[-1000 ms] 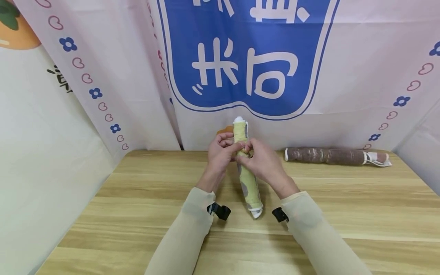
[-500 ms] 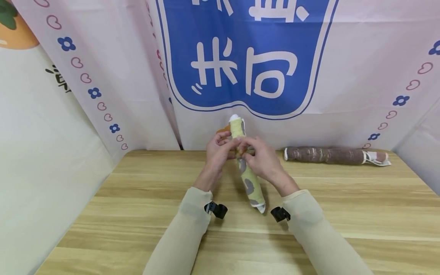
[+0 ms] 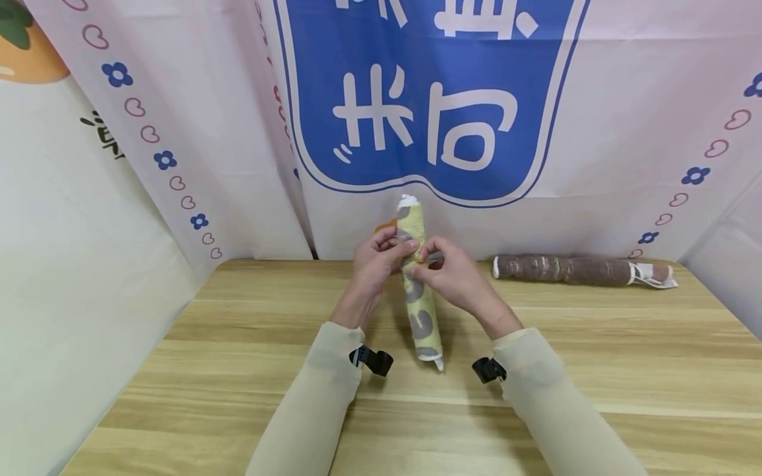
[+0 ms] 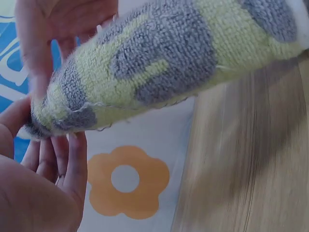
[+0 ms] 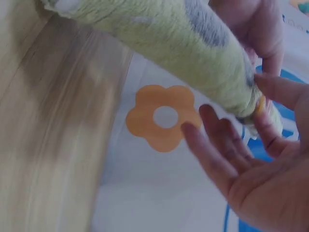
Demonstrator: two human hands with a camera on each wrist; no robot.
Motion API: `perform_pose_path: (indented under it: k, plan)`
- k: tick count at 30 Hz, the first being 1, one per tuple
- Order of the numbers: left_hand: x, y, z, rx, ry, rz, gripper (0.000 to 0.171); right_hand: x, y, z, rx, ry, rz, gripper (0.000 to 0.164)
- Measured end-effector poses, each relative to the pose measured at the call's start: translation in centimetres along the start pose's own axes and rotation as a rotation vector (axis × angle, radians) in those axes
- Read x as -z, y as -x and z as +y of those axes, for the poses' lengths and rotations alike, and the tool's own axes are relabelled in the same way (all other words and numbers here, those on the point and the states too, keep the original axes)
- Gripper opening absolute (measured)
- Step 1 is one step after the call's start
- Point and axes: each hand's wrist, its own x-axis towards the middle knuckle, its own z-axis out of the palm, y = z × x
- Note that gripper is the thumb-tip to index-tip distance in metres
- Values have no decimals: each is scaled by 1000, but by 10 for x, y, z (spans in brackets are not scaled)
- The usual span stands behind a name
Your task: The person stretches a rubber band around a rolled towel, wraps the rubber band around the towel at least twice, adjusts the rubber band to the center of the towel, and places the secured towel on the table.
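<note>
A rolled-up yellow towel [image 3: 421, 311] with grey patches stands at a slant over the table, its white-edged top near the backdrop. My left hand [image 3: 376, 261] holds it from the left, thumb across the front and fingers behind. From the right, my right hand [image 3: 455, 274] pinches a small amber strip, which looks like a rubber band [image 5: 261, 104], against the roll. The towel [image 4: 164, 58] narrows near the fingers in the left wrist view. How far the band goes round the roll is hidden.
A brown rolled towel [image 3: 562, 270] with a white tag lies at the back right of the wooden table [image 3: 238, 370]. Behind the table's far edge hangs a printed cloth backdrop [image 3: 595, 165], close to the yellow roll's upper end.
The yellow towel has turned about its length, so more grey patches face up. Its lower end swung right, then back left. Both hands have stayed around the same part.
</note>
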Motion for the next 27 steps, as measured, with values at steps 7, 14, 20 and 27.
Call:
perform_pose_path:
  k: [7, 14, 20, 27]
  plan:
    - [-7, 2, 2, -18, -12, 88, 41, -12, 3, -10, 58, 252, 105, 26]
    - [-7, 4, 0, -36, -34, 111, 37, -11, 5, -9, 118, 297, 85, 20]
    - [-3, 3, 1, -53, -58, 74, 44, -1, 1, -4, 92, 114, 20, 13]
    - [6, -3, 0, -15, 1, -91, 44, 6, -1, 7, 89, -42, 25, 5]
